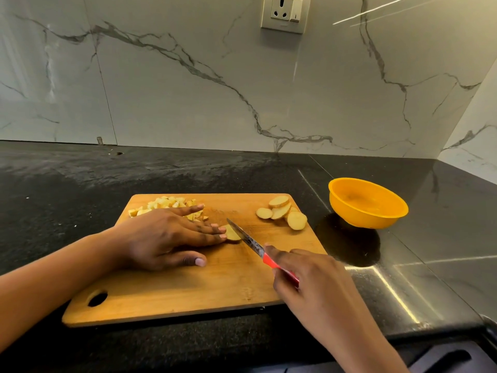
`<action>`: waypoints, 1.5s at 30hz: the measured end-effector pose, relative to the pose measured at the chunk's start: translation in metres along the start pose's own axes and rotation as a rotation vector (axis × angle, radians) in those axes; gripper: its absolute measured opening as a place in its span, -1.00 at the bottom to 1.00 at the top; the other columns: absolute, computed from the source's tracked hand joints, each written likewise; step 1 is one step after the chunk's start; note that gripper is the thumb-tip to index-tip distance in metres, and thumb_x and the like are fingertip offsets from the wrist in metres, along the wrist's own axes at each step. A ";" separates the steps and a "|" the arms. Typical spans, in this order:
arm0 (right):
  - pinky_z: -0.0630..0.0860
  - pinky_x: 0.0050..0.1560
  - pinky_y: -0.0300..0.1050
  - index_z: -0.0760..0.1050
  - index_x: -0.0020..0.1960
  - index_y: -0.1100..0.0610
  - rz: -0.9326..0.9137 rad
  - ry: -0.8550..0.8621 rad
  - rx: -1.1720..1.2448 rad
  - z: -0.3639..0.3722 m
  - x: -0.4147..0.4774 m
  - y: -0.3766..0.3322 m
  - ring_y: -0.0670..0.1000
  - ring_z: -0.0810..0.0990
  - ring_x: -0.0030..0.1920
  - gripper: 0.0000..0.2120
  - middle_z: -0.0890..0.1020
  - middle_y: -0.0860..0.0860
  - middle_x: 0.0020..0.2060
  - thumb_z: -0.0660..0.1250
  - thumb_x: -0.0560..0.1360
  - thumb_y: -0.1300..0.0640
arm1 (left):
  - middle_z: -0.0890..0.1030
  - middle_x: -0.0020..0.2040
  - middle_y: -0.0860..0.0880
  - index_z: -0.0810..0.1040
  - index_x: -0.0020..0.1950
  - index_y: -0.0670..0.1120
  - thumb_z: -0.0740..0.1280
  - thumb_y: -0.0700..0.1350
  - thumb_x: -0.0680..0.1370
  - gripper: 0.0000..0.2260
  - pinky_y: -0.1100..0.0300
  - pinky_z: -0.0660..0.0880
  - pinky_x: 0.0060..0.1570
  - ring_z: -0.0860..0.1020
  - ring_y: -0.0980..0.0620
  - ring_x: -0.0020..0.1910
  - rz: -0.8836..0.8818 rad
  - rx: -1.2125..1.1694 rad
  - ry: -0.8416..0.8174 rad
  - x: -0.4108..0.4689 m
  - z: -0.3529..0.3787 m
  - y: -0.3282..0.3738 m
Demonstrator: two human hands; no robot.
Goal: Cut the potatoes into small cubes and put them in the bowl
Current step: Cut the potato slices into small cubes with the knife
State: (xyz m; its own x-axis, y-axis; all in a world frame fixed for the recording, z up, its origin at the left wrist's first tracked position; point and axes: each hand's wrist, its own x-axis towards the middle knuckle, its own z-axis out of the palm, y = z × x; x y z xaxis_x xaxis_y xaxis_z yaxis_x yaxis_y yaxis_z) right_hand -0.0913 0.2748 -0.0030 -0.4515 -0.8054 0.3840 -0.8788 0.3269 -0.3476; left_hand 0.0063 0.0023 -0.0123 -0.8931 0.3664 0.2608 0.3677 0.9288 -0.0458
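The potato slice (233, 234) lies on the cutting board (188, 292), pressed flat under the straight fingers (208, 234) of the left hand (161, 238). The right hand (312, 284) grips the knife (252, 244) against it. The slice seems firm, light, perhaps slippery: hold it from above, away from the blade.

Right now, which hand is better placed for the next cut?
Right. The right hand grips the knife, blade against the potato slice; the left hand lies flat, fingertips steadying that slice on the cutting board.
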 end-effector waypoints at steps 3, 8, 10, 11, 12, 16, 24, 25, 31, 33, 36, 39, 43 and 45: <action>0.47 -0.13 -0.20 0.28 0.44 -0.19 0.000 -0.018 0.008 0.002 0.002 -0.001 -0.08 0.51 -0.09 -0.58 0.58 -0.15 -0.06 0.16 0.59 0.00 | 0.40 0.38 0.13 0.32 0.44 0.07 0.01 0.21 0.63 -0.57 -0.14 -0.05 0.40 0.23 0.31 0.42 -0.005 -0.022 -0.010 0.000 0.000 0.000; 0.43 -0.11 -0.26 0.26 0.45 -0.17 -0.018 0.016 0.031 0.006 0.004 0.000 -0.09 0.51 -0.08 -0.57 0.59 -0.16 -0.02 0.16 0.59 0.00 | 0.41 0.38 0.13 0.34 0.43 0.06 -0.01 0.22 0.63 -0.55 -0.10 -0.08 0.41 0.22 0.33 0.41 -0.014 -0.049 -0.014 0.001 -0.001 0.001; 0.40 -0.15 -0.28 0.30 0.43 -0.16 -0.025 0.039 0.053 0.007 0.004 0.002 -0.10 0.51 -0.10 -0.59 0.61 -0.15 -0.02 0.19 0.58 0.01 | 0.42 0.37 0.12 0.35 0.42 0.05 -0.01 0.22 0.63 -0.55 -0.11 -0.08 0.40 0.22 0.32 0.41 -0.008 -0.048 -0.008 0.002 -0.001 0.001; 0.40 -0.17 -0.28 0.31 0.42 -0.15 -0.024 0.046 0.063 0.008 0.004 0.002 -0.10 0.51 -0.11 -0.59 0.62 -0.15 -0.02 0.20 0.58 0.02 | 0.42 0.37 0.12 0.35 0.42 0.04 -0.01 0.22 0.63 -0.55 -0.12 -0.07 0.40 0.23 0.32 0.41 -0.009 -0.049 -0.011 0.002 -0.001 0.001; 0.40 -0.18 -0.29 0.32 0.41 -0.16 -0.021 0.049 0.066 0.009 0.005 0.003 -0.11 0.51 -0.12 -0.60 0.62 -0.15 -0.02 0.21 0.58 0.02 | 0.42 0.37 0.12 0.35 0.42 0.05 -0.01 0.22 0.63 -0.55 -0.12 -0.07 0.41 0.23 0.32 0.41 -0.011 -0.051 -0.015 0.002 -0.001 0.001; 0.38 -0.17 -0.34 0.31 0.40 -0.18 -0.023 0.062 0.067 0.011 0.006 0.007 -0.19 0.46 -0.19 -0.60 0.62 -0.18 0.01 0.19 0.58 -0.01 | 0.41 0.38 0.12 0.35 0.42 0.05 -0.01 0.22 0.63 -0.54 -0.10 -0.08 0.42 0.24 0.31 0.41 -0.017 -0.068 -0.022 0.002 -0.001 0.000; 0.39 -0.23 -0.35 0.33 0.40 -0.17 -0.034 0.077 0.089 0.013 0.007 0.007 -0.18 0.46 -0.22 -0.60 0.63 -0.17 -0.04 0.22 0.57 0.01 | 0.43 0.36 0.10 0.36 0.42 0.02 0.01 0.19 0.64 -0.56 -0.17 -0.02 0.39 0.28 0.29 0.40 0.007 -0.047 -0.004 0.003 -0.002 0.000; 0.37 -0.24 -0.34 0.33 0.40 -0.16 -0.040 0.072 0.071 0.013 0.008 0.005 -0.15 0.48 -0.20 -0.59 0.63 -0.15 -0.03 0.21 0.57 0.01 | 0.43 0.36 0.10 0.36 0.42 0.02 0.01 0.19 0.64 -0.56 -0.18 -0.02 0.39 0.27 0.29 0.40 0.009 -0.042 -0.002 0.003 -0.002 0.000; 0.43 -0.24 -0.27 0.44 0.35 -0.06 -0.069 0.071 0.007 0.017 0.009 0.003 -0.09 0.55 -0.20 -0.61 0.64 -0.14 -0.16 0.29 0.53 0.08 | 0.43 0.36 0.10 0.37 0.41 0.01 0.00 0.20 0.63 -0.55 -0.16 -0.02 0.39 0.28 0.28 0.40 0.008 -0.044 -0.003 0.003 -0.002 0.001; 0.36 -0.35 -0.33 0.48 0.32 -0.05 -0.047 0.013 -0.047 0.020 0.009 0.004 -0.11 0.53 -0.28 -0.63 0.62 -0.16 -0.23 0.29 0.52 0.09 | 0.44 0.36 0.10 0.37 0.41 0.01 0.00 0.20 0.63 -0.55 -0.17 -0.02 0.38 0.27 0.28 0.40 0.011 -0.039 0.001 0.003 -0.003 0.001; 0.08 -0.49 -0.44 0.60 0.18 0.00 -0.055 0.005 -0.146 0.022 0.011 0.002 -0.15 0.39 -0.48 -0.63 0.51 -0.19 -0.42 0.32 0.38 0.05 | 0.43 0.36 0.10 0.36 0.41 0.02 -0.01 0.21 0.63 -0.55 -0.16 -0.03 0.39 0.26 0.29 0.40 0.005 -0.044 -0.006 0.003 -0.002 0.002; 0.19 -0.40 -0.31 0.34 0.42 -0.06 -0.128 0.006 -0.177 0.017 0.019 -0.009 -0.11 0.43 -0.28 -0.57 0.55 -0.13 -0.19 0.22 0.56 0.04 | 0.42 0.37 0.11 0.34 0.42 0.03 -0.01 0.22 0.63 -0.54 -0.14 -0.03 0.41 0.26 0.30 0.40 -0.009 -0.059 -0.020 0.003 -0.002 0.002; 0.31 -0.23 -0.18 0.05 0.53 -0.04 -0.138 -0.058 -0.265 0.013 0.026 -0.011 -0.04 0.41 -0.10 -0.52 0.51 -0.07 0.04 0.04 0.63 0.02 | 0.40 0.39 0.12 0.33 0.43 0.06 -0.03 0.25 0.62 -0.52 -0.04 -0.04 0.45 0.25 0.30 0.41 -0.040 -0.085 -0.055 0.002 -0.001 0.002; 0.27 -0.33 -0.19 0.04 0.54 -0.01 -0.133 -0.081 -0.287 0.016 0.028 -0.012 -0.04 0.38 -0.13 -0.51 0.50 -0.04 0.03 0.06 0.64 0.05 | 0.39 0.39 0.13 0.33 0.42 0.07 -0.03 0.27 0.61 -0.51 0.01 -0.06 0.46 0.23 0.31 0.41 -0.061 -0.101 -0.077 0.002 -0.002 0.004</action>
State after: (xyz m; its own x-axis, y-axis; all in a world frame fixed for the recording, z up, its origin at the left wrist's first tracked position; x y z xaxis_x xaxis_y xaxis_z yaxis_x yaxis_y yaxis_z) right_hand -0.0910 0.2408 -0.0023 -0.3264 -0.8833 0.3367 -0.9421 0.3331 -0.0393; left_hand 0.0060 0.0066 -0.0098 -0.9304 0.3166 0.1847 0.3331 0.9406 0.0662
